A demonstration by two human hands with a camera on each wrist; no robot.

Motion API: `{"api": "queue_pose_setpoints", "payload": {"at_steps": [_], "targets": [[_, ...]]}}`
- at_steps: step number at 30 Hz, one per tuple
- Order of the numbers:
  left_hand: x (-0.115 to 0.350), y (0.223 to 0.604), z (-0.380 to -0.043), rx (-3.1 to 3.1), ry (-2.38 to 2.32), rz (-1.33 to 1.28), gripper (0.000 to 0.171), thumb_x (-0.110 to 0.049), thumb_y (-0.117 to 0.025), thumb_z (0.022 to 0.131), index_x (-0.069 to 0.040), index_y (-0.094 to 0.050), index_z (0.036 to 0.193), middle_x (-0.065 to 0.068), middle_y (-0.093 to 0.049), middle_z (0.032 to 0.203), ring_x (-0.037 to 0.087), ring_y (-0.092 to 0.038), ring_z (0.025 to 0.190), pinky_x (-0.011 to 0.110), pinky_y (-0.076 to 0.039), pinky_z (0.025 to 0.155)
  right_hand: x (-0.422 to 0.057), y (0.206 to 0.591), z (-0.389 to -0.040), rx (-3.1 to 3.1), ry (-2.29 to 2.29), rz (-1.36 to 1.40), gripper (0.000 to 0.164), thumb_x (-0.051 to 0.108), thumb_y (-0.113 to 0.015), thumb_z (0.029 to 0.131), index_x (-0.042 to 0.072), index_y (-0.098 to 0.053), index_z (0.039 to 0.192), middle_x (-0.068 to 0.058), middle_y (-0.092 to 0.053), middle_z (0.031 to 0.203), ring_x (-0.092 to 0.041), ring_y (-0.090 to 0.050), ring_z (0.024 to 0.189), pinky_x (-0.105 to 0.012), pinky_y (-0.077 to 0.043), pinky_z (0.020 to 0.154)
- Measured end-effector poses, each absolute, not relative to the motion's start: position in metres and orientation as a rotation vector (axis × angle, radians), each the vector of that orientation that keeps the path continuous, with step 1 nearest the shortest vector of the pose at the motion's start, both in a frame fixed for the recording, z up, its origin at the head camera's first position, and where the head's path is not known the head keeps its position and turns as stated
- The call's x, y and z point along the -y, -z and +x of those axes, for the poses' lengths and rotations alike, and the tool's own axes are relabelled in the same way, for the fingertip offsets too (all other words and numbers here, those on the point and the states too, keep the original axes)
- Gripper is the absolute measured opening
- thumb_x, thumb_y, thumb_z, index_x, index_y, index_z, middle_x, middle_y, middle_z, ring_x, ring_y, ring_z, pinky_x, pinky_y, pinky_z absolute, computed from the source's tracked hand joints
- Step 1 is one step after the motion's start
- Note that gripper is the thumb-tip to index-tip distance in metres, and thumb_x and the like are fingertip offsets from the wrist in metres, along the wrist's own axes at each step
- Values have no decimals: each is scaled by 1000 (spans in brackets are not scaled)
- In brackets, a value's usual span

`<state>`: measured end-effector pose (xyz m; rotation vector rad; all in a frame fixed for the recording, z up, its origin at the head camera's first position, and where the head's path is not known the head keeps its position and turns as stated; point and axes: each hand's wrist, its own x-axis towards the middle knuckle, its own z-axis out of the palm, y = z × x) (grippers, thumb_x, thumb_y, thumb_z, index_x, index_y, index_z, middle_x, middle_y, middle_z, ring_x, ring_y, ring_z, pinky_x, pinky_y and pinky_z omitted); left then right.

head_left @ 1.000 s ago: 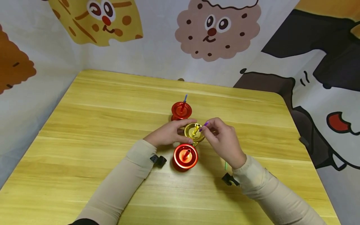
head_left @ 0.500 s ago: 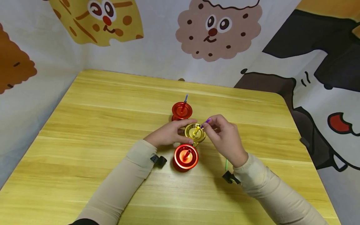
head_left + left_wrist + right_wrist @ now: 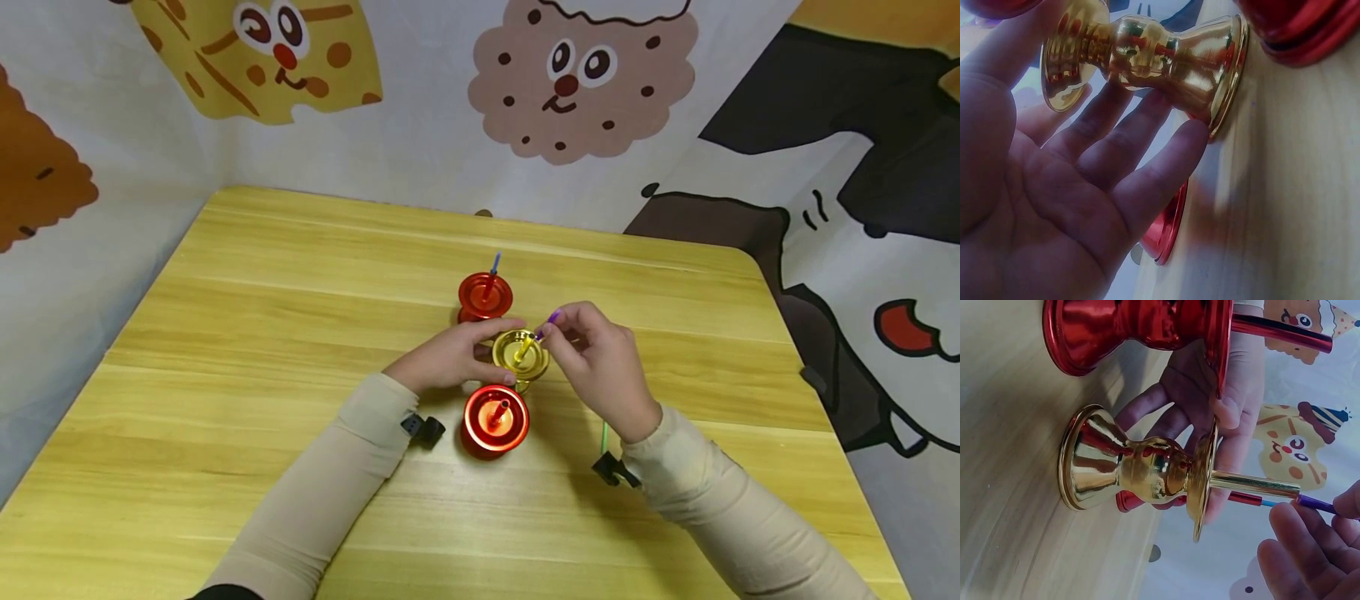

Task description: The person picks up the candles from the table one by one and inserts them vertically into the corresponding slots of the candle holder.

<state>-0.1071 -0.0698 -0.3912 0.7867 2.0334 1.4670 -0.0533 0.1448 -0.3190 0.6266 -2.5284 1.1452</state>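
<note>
A shiny gold candlestick (image 3: 514,367) stands upright on the table, with a dish and a thin tube on top. My left hand (image 3: 447,357) holds it from the left, thumb and index finger around the dish's edge; in the left wrist view the other fingers lie along its stem. My right hand (image 3: 606,367) pinches a thin purple stick (image 3: 555,317), perhaps a slim candle, between thumb and fingertips. Its lower end is right at the mouth of the gold tube (image 3: 1260,484) in the right wrist view.
Behind the gold one stands a red candlestick (image 3: 472,300) with a thin blue stick (image 3: 496,262) in its tube. Another red candlestick (image 3: 489,442), its tube bare, stands in front. A green stick (image 3: 604,437) lies by the right wrist on the wooden table (image 3: 300,267).
My right hand has shifted slightly away from me, raising the purple stick's upper end as its lower end came to the gold tube's mouth. The left hand has stayed in place.
</note>
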Motion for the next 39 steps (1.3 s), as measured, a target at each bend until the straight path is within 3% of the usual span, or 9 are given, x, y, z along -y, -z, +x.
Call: {"api": "queue_pose_setpoints", "payload": {"at_steps": [18,28,39], "targets": [[69,393,-108,-2030,-1469,794,77,-24,-81,87,-21,-42,153,-1,-55,144,14,-60,120,30,-49,101,-139,319,-55,2537,-1114,614,8,2,-71,91,3,-63,93,-5,-71,84,-11,-66,73,-28,-58,64],[69,391,-107,-1992,-1494,773,77,-21,-80,88,-17,-42,154,3,-55,143,17,-61,119,31,-51,99,-138,323,-52,2674,-1126,563,9,10,-69,94,3,-65,97,-3,-71,91,-15,-69,79,-29,-59,65],[71,391,-107,-2014,-1487,779,77,-23,-80,87,-19,-42,154,2,-56,142,16,-61,117,32,-51,99,-139,324,-55,2706,-1088,559,4,6,-69,93,6,-70,97,-4,-73,92,-14,-68,77,-32,-60,67]]}}
